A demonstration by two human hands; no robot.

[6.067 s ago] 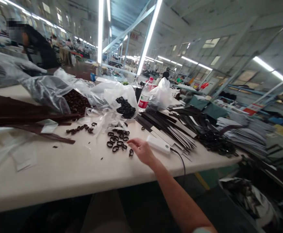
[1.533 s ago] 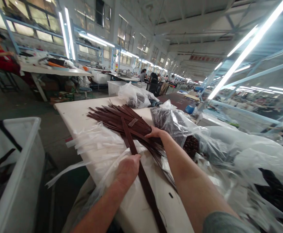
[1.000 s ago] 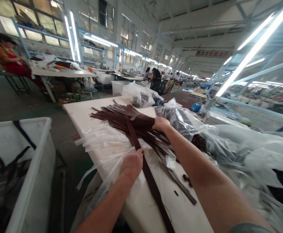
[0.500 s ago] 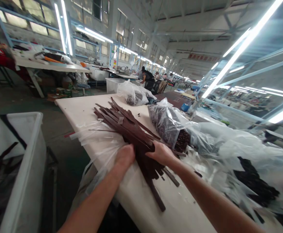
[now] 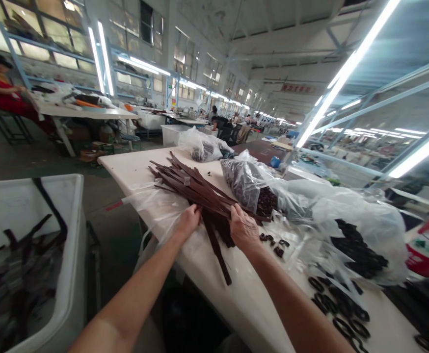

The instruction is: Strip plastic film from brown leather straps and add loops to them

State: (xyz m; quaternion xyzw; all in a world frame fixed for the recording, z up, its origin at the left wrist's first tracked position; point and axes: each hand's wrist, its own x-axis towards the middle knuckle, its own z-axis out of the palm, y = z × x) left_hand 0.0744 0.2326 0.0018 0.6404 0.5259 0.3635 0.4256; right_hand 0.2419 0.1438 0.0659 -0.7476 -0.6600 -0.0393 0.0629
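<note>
A bundle of long dark brown leather strips (image 5: 188, 186) lies fanned out on the white table (image 5: 133, 164). My left hand (image 5: 187, 221) and my right hand (image 5: 243, 228) grip the near end of that bundle from either side, fingers curled around the strips. One strip (image 5: 216, 250) sticks out toward me between the hands. Crumpled clear plastic (image 5: 155, 208) lies under and left of the bundle.
A clear bag of brown loops (image 5: 253, 189) and a bag of black loops (image 5: 358, 245) sit to the right, with loose black loops (image 5: 332, 304) on the table. A white bin (image 5: 70, 255) holding dark strips stands at my left. People work at far tables.
My right hand slid from the far middle of the bundle back to its near end. Both hands have gathered the strips together. The view has swung slightly right, showing loose black loops.
</note>
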